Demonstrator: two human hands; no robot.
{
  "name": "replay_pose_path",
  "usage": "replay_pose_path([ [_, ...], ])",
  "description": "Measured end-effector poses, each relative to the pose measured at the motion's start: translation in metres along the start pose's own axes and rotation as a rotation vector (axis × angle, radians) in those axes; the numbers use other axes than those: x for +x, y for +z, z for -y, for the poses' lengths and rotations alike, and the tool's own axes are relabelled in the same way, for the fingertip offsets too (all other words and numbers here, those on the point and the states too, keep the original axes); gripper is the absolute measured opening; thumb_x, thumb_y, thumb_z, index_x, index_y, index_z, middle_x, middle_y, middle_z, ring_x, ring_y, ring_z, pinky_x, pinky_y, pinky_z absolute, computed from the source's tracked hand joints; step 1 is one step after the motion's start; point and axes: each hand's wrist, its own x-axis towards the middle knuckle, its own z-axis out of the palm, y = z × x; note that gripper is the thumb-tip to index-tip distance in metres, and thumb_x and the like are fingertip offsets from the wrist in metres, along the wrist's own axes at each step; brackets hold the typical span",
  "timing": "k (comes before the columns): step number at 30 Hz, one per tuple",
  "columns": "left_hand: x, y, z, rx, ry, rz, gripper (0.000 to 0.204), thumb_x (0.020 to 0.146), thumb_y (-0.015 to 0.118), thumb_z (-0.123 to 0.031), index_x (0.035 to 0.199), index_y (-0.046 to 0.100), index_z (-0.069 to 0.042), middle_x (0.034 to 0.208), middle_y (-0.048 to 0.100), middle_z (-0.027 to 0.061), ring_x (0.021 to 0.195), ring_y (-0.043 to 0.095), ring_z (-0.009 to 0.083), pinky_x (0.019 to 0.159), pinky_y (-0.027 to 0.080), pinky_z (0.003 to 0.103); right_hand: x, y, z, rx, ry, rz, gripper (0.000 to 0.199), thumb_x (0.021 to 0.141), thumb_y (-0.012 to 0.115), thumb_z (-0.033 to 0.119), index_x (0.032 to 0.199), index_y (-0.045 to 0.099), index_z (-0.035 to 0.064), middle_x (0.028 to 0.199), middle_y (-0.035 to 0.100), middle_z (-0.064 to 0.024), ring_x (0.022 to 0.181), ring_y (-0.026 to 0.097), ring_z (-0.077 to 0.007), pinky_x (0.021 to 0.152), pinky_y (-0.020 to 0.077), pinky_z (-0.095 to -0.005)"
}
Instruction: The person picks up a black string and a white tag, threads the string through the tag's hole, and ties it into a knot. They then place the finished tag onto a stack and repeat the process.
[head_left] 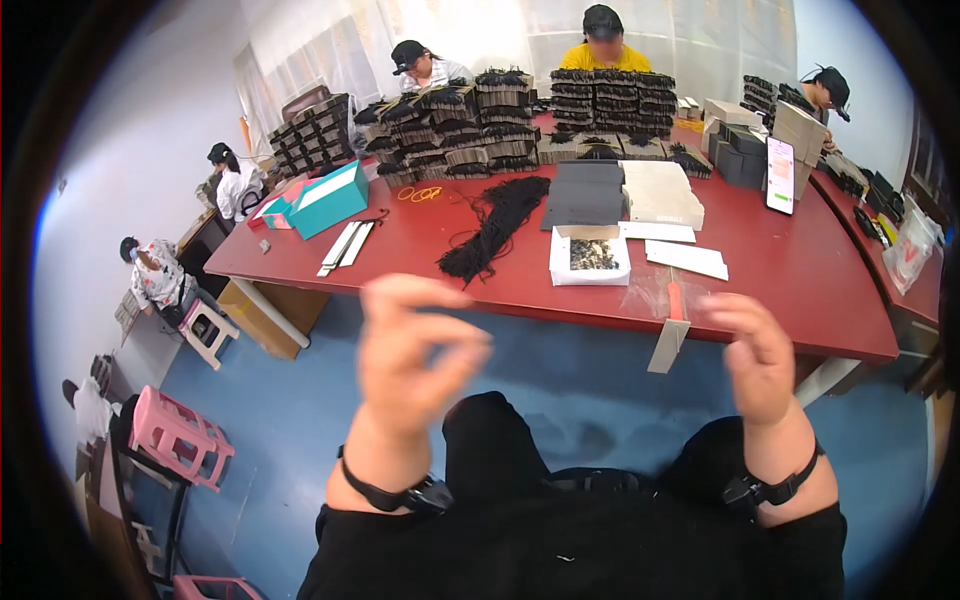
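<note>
A teal rectangular cardboard box [330,199] lies at the red table's left end. A small open white box [589,256] sits mid-table. An upright lit phone screen [780,176] stands far right.

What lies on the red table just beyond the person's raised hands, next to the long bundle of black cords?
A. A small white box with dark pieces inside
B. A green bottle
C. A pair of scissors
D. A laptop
A. A small white box with dark pieces inside sits on the red table, just right of the bundle of black cords and beyond the raised left hand and right hand.
</note>
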Motion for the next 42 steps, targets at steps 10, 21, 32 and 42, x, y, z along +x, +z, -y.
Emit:
replay_pose_path([
  [10, 0.003, 0.078, -0.044, -0.369, -0.064, 0.216, 0.018, 0.065, 0.071, -0.005, 0.079, 0.061, -0.011, 0.096, 0.058, 0.0023, 0.092, 0.050, 0.0237, 0.084, 0.035, 0.036, 0.007, 0.037, 0.026, 0.354, 0.462, 0.484, 0.024, 0.095, 0.047, 0.020, 0.110, 0.049, 0.0007, 0.082, 0.056, -0.0031, 0.076, 0.053, -0.0129, 0.069, 0.0443, -0.0283],
  [21, 0.003, 0.079, 0.176, 0.460, -0.780, 0.457, 0.046, 0.080, 0.066, -0.030, 0.122, 0.056, -0.014, 0.115, 0.057, 0.0170, 0.109, 0.054, 0.0322, 0.092, 0.043, 0.039, 0.015, -0.036, -0.072, 0.267, 0.564, -0.382, 0.009, 0.093, 0.052, 0.015, 0.089, 0.053, 0.0073, 0.064, 0.043, 0.0086, 0.052, 0.032, 0.0007, 0.045, 0.0253, -0.0172],
  [32, -0.010, 0.059, 0.123, 0.548, -0.422, 0.244, 0.024, 0.076, 0.067, -0.013, 0.100, 0.067, -0.007, 0.094, 0.063, 0.0124, 0.093, 0.059, 0.0296, 0.084, 0.046, 0.037, 0.010, -0.054, -0.085, 0.514, 0.631, -0.414, 0.010, 0.090, 0.058, 0.017, 0.088, 0.055, 0.0077, 0.057, 0.036, 0.0085, 0.044, 0.025, -0.0011, 0.040, 0.0173, -0.0193],
  [42, 0.078, 0.169, 0.110, 0.160, -0.438, 0.985, 0.021, 0.066, 0.074, -0.013, 0.087, 0.070, -0.007, 0.081, 0.066, 0.0114, 0.076, 0.063, 0.0253, 0.071, 0.049, 0.033, 0.004, -0.048, -0.084, 0.460, 0.620, -0.356, 0.007, 0.089, 0.059, 0.014, 0.090, 0.057, 0.0071, 0.063, 0.046, 0.0082, 0.048, 0.032, 0.0001, 0.042, 0.0228, -0.0173],
])
